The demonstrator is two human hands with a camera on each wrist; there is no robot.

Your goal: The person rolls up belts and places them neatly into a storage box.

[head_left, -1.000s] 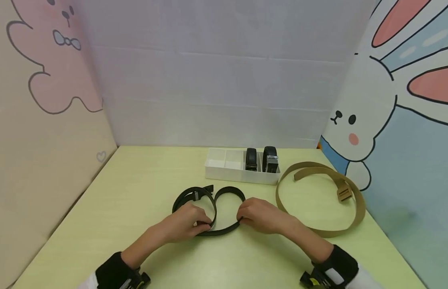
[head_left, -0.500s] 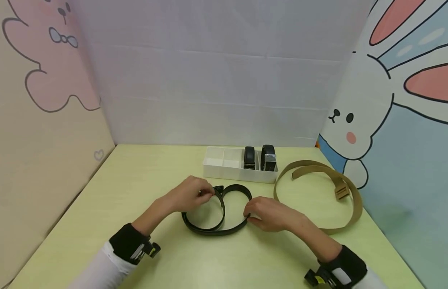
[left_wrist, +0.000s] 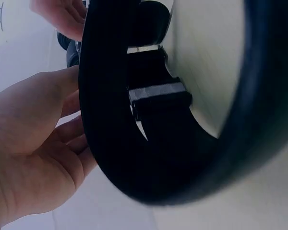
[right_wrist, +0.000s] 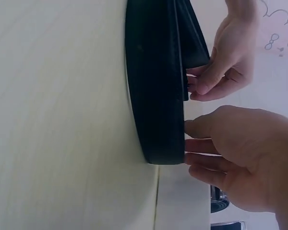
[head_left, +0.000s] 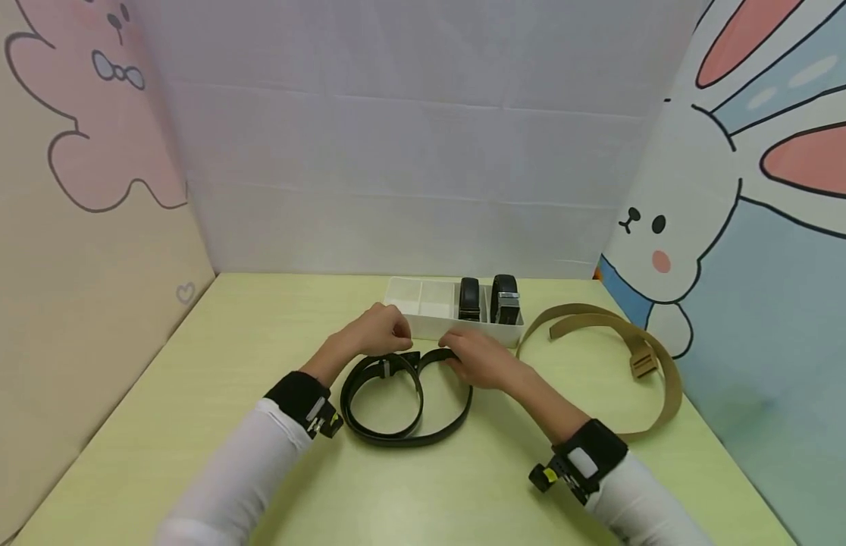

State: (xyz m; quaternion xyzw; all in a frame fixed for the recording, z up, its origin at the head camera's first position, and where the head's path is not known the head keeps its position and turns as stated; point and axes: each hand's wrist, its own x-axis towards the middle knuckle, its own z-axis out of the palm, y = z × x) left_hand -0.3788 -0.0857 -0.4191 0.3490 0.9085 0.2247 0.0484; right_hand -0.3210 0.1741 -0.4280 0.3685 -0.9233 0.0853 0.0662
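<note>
A black belt (head_left: 430, 438) stands on edge on the table in two side-by-side loops, its silver-edged buckle (left_wrist: 158, 91) inside the left loop. My left hand (head_left: 382, 330) reaches over the far side of that loop; in the right wrist view its thumb and fingers (right_wrist: 204, 86) pinch near the belt's end. At the far curve of the right loop, my right hand (head_left: 480, 358) holds the belt's upper edge between thumb and fingers. Some of its fingertips are hidden behind the strap in the right wrist view.
Behind the hands stands a white divided box (head_left: 430, 326), with two rolled black belts (head_left: 469, 297) upright in its right compartments. A tan webbing belt (head_left: 671, 402) with a plastic buckle lies in a wide loop at the right. Walls enclose the pale table (head_left: 157, 425) at the back and sides.
My left hand has moved away from me, from inside the left loop to its far side. My right hand has slid from the right loop's near side to its far curve. The buckle end now points rightward.
</note>
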